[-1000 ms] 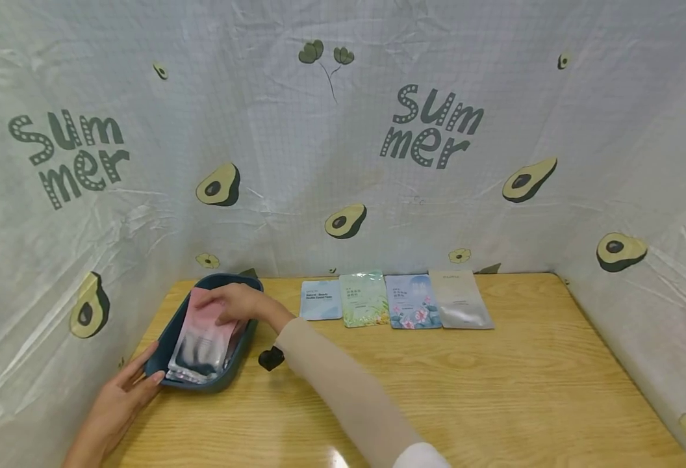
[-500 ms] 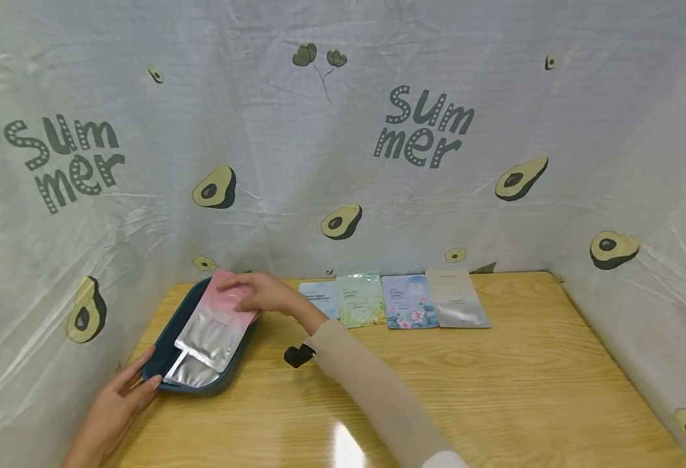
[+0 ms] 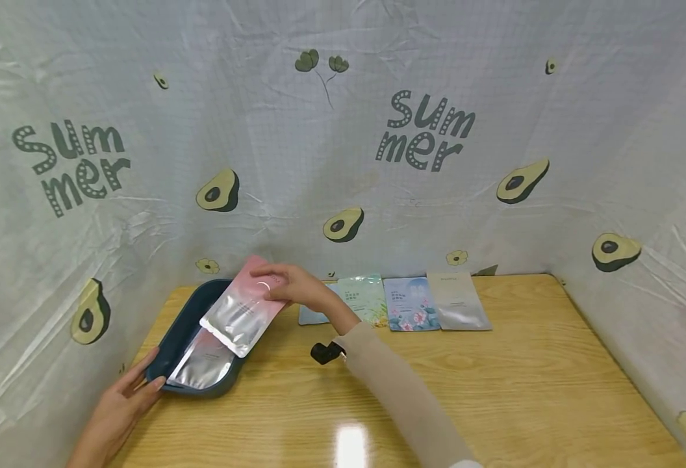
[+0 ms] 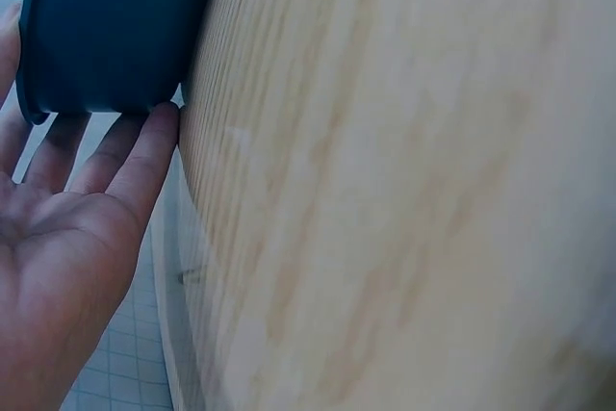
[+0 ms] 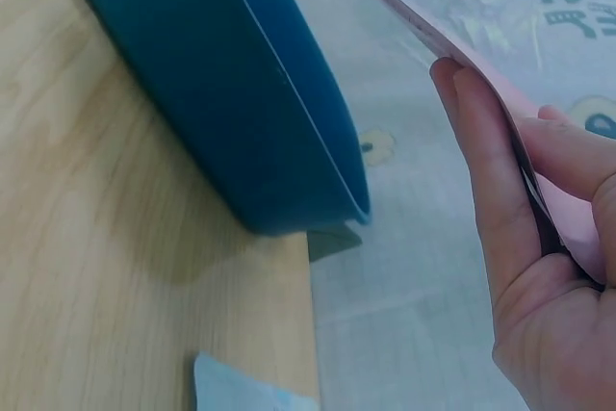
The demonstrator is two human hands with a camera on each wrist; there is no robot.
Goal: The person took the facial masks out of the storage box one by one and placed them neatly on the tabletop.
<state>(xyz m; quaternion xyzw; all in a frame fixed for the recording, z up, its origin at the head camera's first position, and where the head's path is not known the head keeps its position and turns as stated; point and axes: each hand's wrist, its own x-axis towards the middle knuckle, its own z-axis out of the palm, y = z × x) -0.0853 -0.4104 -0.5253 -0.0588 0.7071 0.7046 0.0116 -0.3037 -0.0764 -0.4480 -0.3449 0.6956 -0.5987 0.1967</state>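
Observation:
My right hand [image 3: 304, 286] holds a pink and silver facial mask packet [image 3: 239, 320] by its upper right part. The packet tilts over the dark blue basin [image 3: 230, 383], its silver lower end overlapping the opening. In the right wrist view, the thumb lies on one face of the pink packet [image 5: 500, 89] and the fingers on the other. Inside the basin lies another silver packet [image 3: 205, 364]. My left hand [image 3: 115, 411] rests against the basin's near left corner, thumb at the rim. In the left wrist view its fingers [image 4: 144, 156] reach fairly straight to the basin's outer wall [image 4: 115, 36].
Along the table's back edge lie a light blue packet [image 3: 310, 314], a green one [image 3: 363, 299], a blue floral one [image 3: 410, 302] and a beige-silver one [image 3: 460, 302]. A printed white sheet [image 3: 284, 149] encloses the back and sides of the wooden table [image 3: 495, 396].
My right hand has lifted the pink packet from the basin's contents and moved it up and right, uncovering the silver packet beneath. The left hand has stayed at the basin's corner.

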